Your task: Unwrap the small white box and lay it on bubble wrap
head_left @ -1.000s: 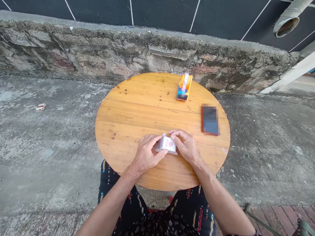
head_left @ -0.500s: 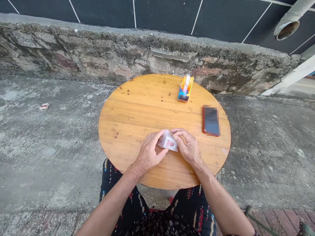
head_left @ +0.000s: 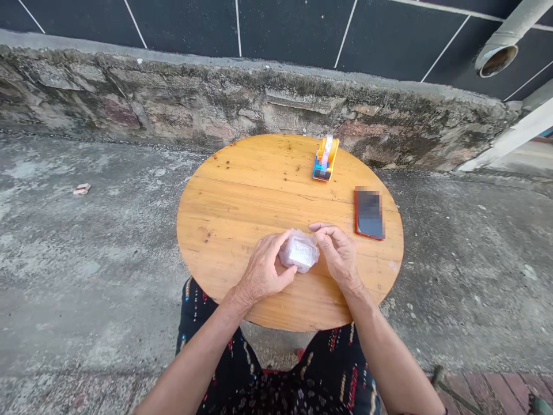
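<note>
A concrete floor (head_left: 86, 276) is bounded at the far side by a weathered stone kerb (head_left: 207, 98), above which a dark tiled wall (head_left: 294, 26) is seen; a grey pipe (head_left: 503, 37) is shown at the upper right. A round wooden desk (head_left: 242, 202) is placed near the kerb. Patterned dark clothing (head_left: 302, 380) over the person's lap is visible below the desk edge. The left hand (head_left: 263, 271) and the right hand (head_left: 341, 253) are held over the near part of the desk. A red-cased phone (head_left: 370, 212) is laid flat on the right side of the desk, well apart from the hands. An orange and blue tape dispenser (head_left: 325, 158) is set at the far edge of the desk. A small clear-wrapped white packet (head_left: 299, 251) is held between the two hands, just above the desk surface. The left fingers are curled around the packet's left side, gripping it; the right fingers (head_left: 322, 233) are pinched at its upper right corner. A small piece of litter (head_left: 82, 188) is seen on the floor at the left.
</note>
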Demonstrator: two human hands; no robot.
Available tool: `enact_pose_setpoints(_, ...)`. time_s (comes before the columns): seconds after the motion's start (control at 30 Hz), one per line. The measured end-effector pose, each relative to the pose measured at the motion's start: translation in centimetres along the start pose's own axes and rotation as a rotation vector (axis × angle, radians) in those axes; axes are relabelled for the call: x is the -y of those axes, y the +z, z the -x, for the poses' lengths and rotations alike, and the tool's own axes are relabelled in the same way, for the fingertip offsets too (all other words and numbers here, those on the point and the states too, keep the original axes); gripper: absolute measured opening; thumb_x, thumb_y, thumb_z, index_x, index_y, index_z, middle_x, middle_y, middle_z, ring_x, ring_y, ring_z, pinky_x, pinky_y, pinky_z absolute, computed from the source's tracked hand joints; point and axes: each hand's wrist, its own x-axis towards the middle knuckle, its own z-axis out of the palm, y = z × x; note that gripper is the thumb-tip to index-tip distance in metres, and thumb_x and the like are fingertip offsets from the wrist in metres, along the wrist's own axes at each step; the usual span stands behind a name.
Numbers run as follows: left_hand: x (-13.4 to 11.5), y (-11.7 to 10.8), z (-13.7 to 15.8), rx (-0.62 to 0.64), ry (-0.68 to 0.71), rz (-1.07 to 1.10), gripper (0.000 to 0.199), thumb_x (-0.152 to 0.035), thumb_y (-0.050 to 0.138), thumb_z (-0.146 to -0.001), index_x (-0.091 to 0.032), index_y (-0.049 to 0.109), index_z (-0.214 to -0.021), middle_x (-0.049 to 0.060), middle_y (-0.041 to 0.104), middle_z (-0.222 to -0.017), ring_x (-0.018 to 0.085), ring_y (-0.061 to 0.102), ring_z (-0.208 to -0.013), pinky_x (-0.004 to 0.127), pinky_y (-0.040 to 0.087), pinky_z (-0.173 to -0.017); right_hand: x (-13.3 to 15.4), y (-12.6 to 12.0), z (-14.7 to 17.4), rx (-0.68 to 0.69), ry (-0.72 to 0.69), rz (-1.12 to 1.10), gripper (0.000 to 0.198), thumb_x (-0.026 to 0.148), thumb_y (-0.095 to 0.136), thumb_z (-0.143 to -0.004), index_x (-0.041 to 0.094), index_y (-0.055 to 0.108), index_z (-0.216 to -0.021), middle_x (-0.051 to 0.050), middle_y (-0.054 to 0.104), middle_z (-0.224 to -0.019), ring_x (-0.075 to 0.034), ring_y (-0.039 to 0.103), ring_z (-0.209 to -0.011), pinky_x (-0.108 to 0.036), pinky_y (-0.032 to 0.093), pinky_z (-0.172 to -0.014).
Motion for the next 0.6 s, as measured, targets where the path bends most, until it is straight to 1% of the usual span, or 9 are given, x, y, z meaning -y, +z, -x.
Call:
enact_pose_setpoints(0.17, -0.2, -0.2, 0.0, 0.039, 0.030, -0.035, 0.078, -0.022, 0.065, -0.072, -0.022, 0.034, -0.144, 0.011, 0.053, -0.136, 0.029, 0.051, -0.121, 0.048, 0.041, -0.104, -0.1, -0.4, -0.9, -0.052, 0.019, -0.060, 0.015, 0.037, 0.059, -0.091, 0.024, 0.064, -0.088, -0.005, 0.070, -0.107, -0.021, 0.062, -0.105, -0.038, 0.045, -0.097)
enact_pose_setpoints(0.27, -0.1, -0.2, -0.1, 0.046, 0.059, -0.059, 0.079, -0.022, 0.064, -0.073, -0.023, 0.031, -0.145, 0.012, 0.052, -0.136, 0.030, 0.050, -0.122, 0.049, 0.040, -0.103, -0.1, -0.6, -2.0, -0.059, 0.024, -0.062, 0.015, 0.037, 0.060, -0.090, 0.023, 0.066, -0.090, -0.005, 0.071, -0.106, -0.021, 0.063, -0.104, -0.038, 0.045, -0.097)
enact_pose_setpoints(0.4, 0.0, -0.2, 0.0, 0.060, 0.088, -0.080, 0.076, -0.021, 0.061, -0.076, -0.022, 0.030, -0.145, 0.013, 0.053, -0.134, 0.031, 0.050, -0.122, 0.049, 0.039, -0.103, 0.1, -0.5, -3.8, -0.047, 0.030, -0.069, 0.018, 0.038, 0.062, -0.088, 0.021, 0.066, -0.085, -0.005, 0.072, -0.105, -0.021, 0.064, -0.104, -0.039, 0.046, -0.097)
enact_pose_setpoints(0.6, 0.1, -0.1, 0.0, 0.065, 0.109, -0.096, 0.071, -0.022, 0.061, -0.078, -0.022, 0.033, -0.143, 0.013, 0.051, -0.134, 0.031, 0.048, -0.125, 0.049, 0.038, -0.103, 0.8, -0.5, -6.1, -0.060, -0.033, -0.036, 0.018, 0.039, 0.063, -0.088, 0.022, 0.068, -0.088, -0.005, 0.072, -0.103, -0.021, 0.064, -0.103, -0.040, 0.047, -0.097)
